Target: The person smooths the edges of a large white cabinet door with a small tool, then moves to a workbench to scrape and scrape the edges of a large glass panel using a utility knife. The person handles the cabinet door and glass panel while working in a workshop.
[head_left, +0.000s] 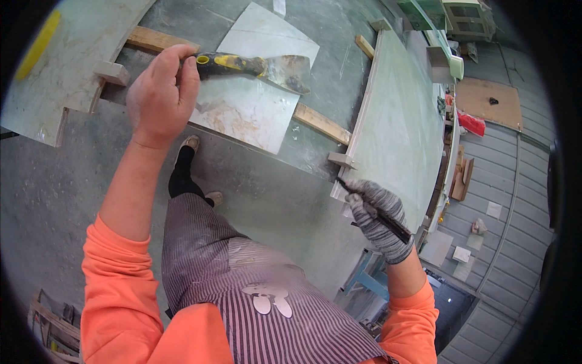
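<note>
My bare left hand (pixel 160 100) is closed at the handle end of a putty knife (pixel 233 64) with a black and yellow handle. Its wide, stained metal blade points right, above white marble-look slab pieces (pixel 248 109) on the worktable. On my right hand (pixel 383 221) is a grey striped knit glove. Its fingers wrap round a slim black tool (pixel 391 223), whose thin tip points up and left toward the table edge; its exact kind is unclear. Beside that tip lies the corner of a large pale slab (pixel 397 121).
Wooden strips (pixel 321 123) lie beneath the slab pieces. Small stone blocks (pixel 343 160) sit at the slab edges. Another marble slab (pixel 66 60) with a notched corner is at the left. A brown board (pixel 488 103) and a red bag (pixel 471 124) are at the right.
</note>
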The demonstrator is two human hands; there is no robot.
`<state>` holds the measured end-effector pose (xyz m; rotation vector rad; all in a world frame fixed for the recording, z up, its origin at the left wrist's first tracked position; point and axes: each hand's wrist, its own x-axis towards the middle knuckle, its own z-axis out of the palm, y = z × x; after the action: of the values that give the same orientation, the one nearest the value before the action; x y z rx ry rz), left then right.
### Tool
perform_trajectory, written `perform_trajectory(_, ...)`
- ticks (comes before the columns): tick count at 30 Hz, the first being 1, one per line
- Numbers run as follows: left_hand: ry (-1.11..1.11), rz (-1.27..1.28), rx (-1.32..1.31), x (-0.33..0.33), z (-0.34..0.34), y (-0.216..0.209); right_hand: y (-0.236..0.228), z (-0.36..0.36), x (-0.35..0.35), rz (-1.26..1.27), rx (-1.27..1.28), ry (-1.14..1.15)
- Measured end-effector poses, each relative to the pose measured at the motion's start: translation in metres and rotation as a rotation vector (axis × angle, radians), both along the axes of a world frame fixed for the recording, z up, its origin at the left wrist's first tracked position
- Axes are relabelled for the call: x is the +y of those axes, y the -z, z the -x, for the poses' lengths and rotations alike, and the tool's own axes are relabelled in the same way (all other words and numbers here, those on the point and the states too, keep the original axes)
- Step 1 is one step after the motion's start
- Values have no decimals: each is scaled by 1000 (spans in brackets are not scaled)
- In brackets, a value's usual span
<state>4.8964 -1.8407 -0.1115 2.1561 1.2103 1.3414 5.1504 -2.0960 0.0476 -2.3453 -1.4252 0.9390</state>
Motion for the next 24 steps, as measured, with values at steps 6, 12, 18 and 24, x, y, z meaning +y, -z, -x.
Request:
perform_trajectory(6,-3,2,-14,-1,-1,0,-1,-3,-2,39,-35,-286)
perform_trajectory(12,-1,29,-15,1,-2,1,3,-7,-8,-160,-49,-11)
perform_trajectory(18,10,-44,2,1,0,-1,1,-5,-11,53,-23,-221)
perform_trajectory(24,11,-10,-12,1,-2,-1,6,-8,-11,-80,-188,-207)
